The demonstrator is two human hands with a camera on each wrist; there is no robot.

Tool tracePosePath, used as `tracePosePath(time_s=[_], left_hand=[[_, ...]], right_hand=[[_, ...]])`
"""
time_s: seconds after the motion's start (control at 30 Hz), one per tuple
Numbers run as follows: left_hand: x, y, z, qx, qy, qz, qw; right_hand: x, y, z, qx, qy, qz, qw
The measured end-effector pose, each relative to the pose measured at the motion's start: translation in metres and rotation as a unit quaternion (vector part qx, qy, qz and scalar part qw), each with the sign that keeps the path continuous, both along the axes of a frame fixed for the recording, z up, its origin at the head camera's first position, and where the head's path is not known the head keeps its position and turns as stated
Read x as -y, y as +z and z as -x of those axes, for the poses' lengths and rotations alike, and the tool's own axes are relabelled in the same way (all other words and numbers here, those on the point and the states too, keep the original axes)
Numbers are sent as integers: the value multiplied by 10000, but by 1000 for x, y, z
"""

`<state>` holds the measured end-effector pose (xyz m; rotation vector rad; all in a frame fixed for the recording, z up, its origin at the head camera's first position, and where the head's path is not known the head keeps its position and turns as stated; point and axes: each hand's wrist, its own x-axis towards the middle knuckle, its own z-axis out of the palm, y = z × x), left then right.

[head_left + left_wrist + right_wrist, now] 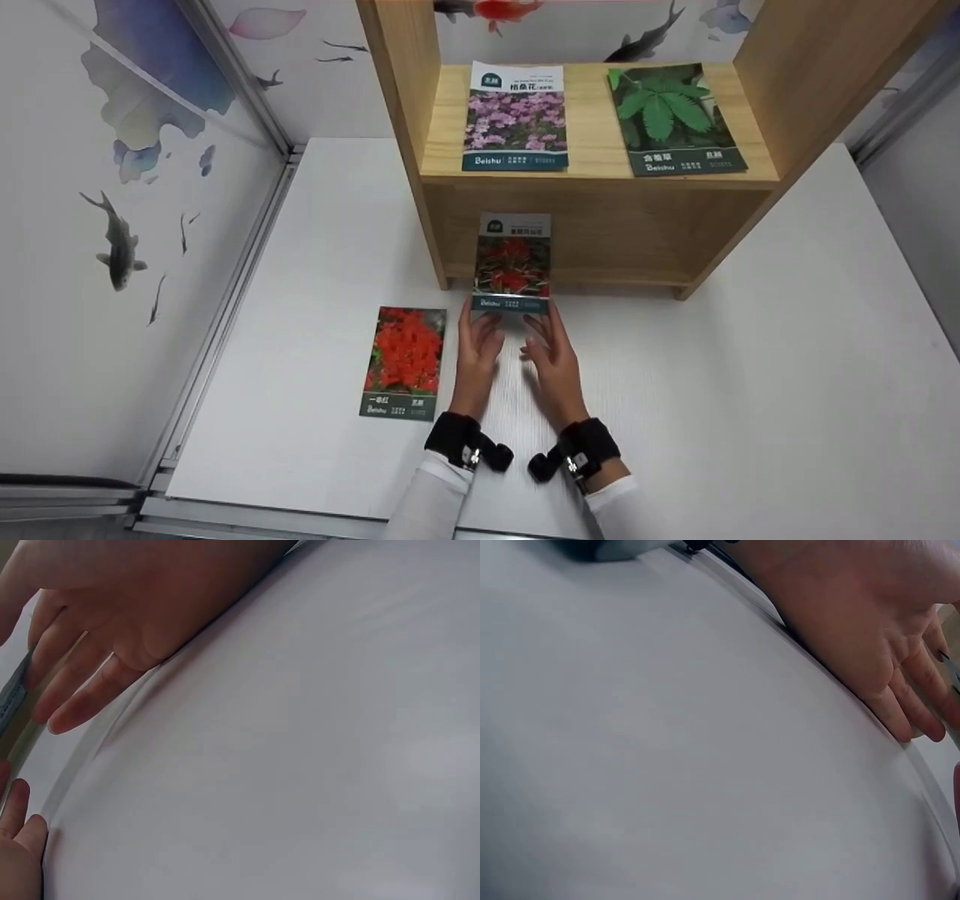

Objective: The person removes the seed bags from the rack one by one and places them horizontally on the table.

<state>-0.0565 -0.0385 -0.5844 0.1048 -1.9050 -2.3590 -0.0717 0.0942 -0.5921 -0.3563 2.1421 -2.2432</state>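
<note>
A seed packet with red flowers (pixel 513 262) stands out from the lower compartment of a wooden shelf, its dark bottom edge toward me. My left hand (pixel 477 360) is at the packet's lower left corner, fingers stretched forward and touching it. At the lower right corner, my right hand (pixel 556 367) touches it the same way. Both thumbs sit lower, off the packet's front. In the left wrist view, the left hand (pixel 112 622) has its fingers extended beside a sliver of the packet (pixel 11 701). Loosely straight fingers of the right hand (pixel 870 630) show in the right wrist view.
Another packet with bright red blooms (pixel 405 360) lies on the white table (pixel 750 420) left of my hands. On the upper shelf board (pixel 589 142) lie a pink-flower packet (pixel 516 120) and a green-leaf packet (pixel 675 120). The shelf's right side panel (pixel 832 97) rises beside them.
</note>
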Motion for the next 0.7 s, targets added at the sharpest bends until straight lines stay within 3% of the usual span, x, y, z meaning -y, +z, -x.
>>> tracePosePath(time_s=[0.7], left_hand=[[0,-5,-15,57,32,-285,9996]], right_hand=[[-2,1,-21,105,133,126,9998]])
